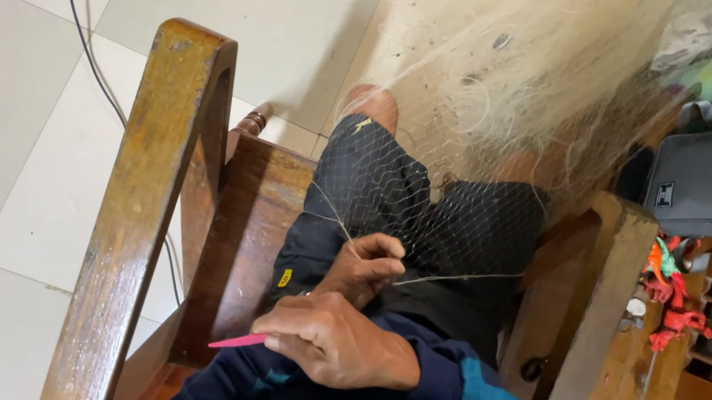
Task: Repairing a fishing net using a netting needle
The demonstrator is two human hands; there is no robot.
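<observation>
Fishing net (485, 106) — pale, fine mesh — lies draped over the lap, bunched in a heap beyond the knees. Left hand (364, 268) pinches a strand of it between fingertips, grip narrow; a taut line runs from the pinch out to the right. Just below that pinch, right hand (334, 339) is closed on a pink netting needle (236, 341), tip pointing left. Wooden chair (156, 197) armrest left of both grips; tiled floor (4, 78) beyond.

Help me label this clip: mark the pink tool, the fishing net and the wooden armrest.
pink tool (238, 340), head view, its pointed tip
fishing net (499, 80), head view, bunched pale mesh
wooden armrest (142, 195), head view, its top face
</observation>
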